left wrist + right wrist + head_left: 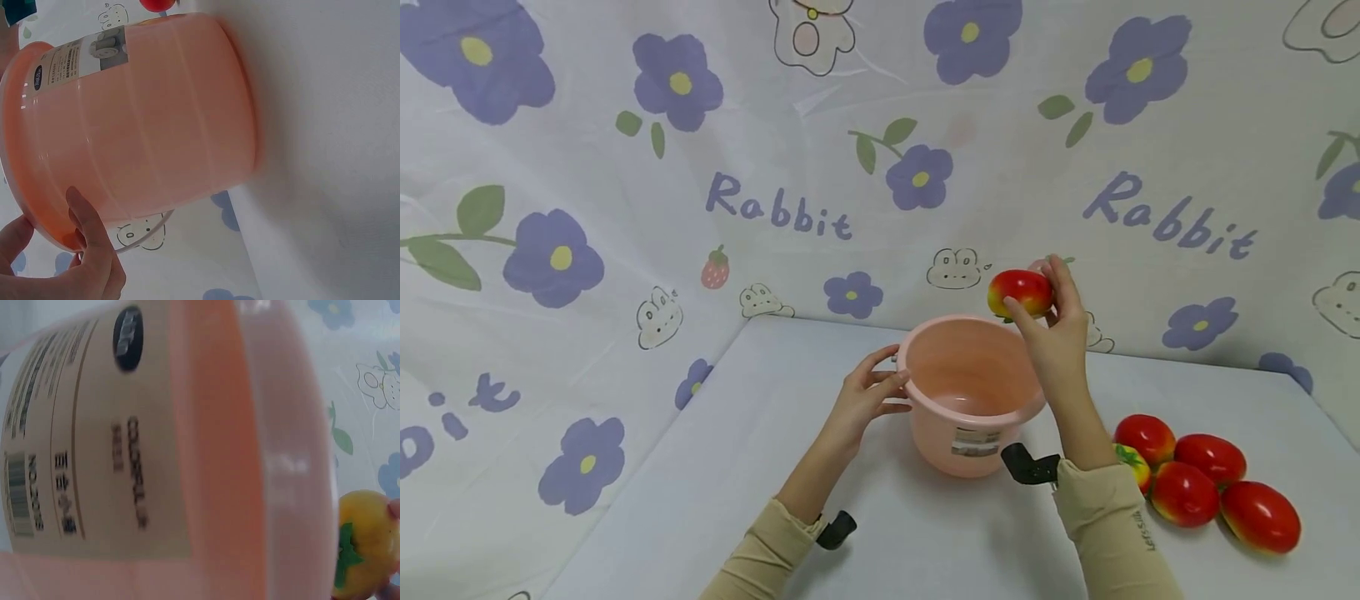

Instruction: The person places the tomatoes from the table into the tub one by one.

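A pink plastic bucket (973,442) stands upright on the table, its open top facing up and a paper label on its front. My left hand (867,400) grips the bucket's rim at the left; in the left wrist view its thumb and fingers (87,219) pinch the rim's edge. Over the bucket's far right rim, my right hand (1060,333) holds a red and yellow tomato (1018,290) between thumb and fingers. The right wrist view shows this tomato (362,540) with its green leafy top, just past the bucket's blurred rim (294,450).
To the right of the bucket, beside my right forearm, several red tomatoes (1184,493) lie grouped on the white table (715,500). One yellow-green one (1133,467) is partly hidden by the sleeve. A flower-printed cloth (805,267) hangs behind the table.
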`<state>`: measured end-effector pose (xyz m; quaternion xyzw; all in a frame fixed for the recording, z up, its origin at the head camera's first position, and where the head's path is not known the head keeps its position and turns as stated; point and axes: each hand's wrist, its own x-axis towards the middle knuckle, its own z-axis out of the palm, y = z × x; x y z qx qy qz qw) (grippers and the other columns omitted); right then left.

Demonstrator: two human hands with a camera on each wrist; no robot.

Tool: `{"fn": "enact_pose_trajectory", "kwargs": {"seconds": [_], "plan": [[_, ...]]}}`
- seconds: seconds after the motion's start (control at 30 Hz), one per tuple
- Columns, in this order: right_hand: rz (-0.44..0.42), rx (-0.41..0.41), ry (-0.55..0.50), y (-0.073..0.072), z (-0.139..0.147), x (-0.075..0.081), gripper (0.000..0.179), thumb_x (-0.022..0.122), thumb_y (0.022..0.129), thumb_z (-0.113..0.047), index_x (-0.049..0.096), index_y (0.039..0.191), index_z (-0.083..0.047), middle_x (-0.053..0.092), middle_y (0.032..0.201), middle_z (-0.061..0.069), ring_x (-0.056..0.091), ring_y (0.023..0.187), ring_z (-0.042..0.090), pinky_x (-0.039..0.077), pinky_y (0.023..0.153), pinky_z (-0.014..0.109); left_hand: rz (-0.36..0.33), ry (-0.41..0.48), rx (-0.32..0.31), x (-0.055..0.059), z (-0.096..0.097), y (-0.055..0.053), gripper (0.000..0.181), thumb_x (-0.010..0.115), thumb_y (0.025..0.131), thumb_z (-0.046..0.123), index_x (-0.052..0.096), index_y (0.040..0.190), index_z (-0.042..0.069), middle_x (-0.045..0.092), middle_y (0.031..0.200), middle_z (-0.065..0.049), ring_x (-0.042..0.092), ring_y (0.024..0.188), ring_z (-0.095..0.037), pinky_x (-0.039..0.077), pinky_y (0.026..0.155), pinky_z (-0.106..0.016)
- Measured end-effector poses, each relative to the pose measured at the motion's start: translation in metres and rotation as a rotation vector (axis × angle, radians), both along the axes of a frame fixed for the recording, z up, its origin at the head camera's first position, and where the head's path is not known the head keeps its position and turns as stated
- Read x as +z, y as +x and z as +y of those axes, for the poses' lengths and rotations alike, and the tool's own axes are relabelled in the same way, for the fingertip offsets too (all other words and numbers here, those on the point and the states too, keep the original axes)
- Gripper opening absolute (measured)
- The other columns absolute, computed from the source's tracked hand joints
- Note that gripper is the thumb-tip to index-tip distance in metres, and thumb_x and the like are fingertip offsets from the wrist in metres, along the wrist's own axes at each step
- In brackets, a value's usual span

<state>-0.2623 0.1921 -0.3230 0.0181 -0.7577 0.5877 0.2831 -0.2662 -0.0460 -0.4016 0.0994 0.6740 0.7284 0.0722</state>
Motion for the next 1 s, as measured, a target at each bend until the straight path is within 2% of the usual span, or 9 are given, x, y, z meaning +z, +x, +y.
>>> {"fn": "enact_pose_trajectory", "kwargs": {"seconds": [0.33, 0.7, 1.0], "plan": [[0.007, 0.074, -0.019, -0.004, -0.020, 0.003, 0.072, 0.067, 0.091, -0.012, 0.031, 0.153, -0.022, 0.040, 0.155, 0.004, 0.036, 0.144, 0.020, 0.034, 0.119, 0.041, 0.004, -0.002, 0.010, 0.000, -0.002, 0.001, 0.053, 0.065, 0.094, 0.020, 0.047, 0.144, 0.019, 0.062, 0.114, -0.016, 0.069, 0.085, -0.011, 0.060, 0.086, -0.041], [0.010, 0.093, -0.024, -0.008, -0.029, 0.003, 0.072, 0.068, 0.091, -0.013, 0.032, 0.153, -0.020, 0.042, 0.153, 0.005, 0.039, 0.142, 0.020, 0.036, 0.118, 0.041, 0.010, -0.006, -0.005, 0.000, 0.000, 0.000, 0.052, 0.064, 0.095, 0.022, 0.046, 0.144, 0.018, 0.063, 0.112, -0.013, 0.069, 0.086, -0.011, 0.061, 0.084, -0.037], [0.008, 0.137, -0.025, -0.011, -0.043, 0.004, 0.072, 0.069, 0.090, -0.014, 0.032, 0.153, -0.018, 0.042, 0.153, 0.007, 0.040, 0.141, 0.022, 0.037, 0.118, 0.042, -0.009, -0.012, 0.006, 0.001, 0.001, 0.001, 0.052, 0.065, 0.094, 0.023, 0.047, 0.143, 0.022, 0.062, 0.112, -0.013, 0.069, 0.087, -0.012, 0.061, 0.084, -0.037]]}}
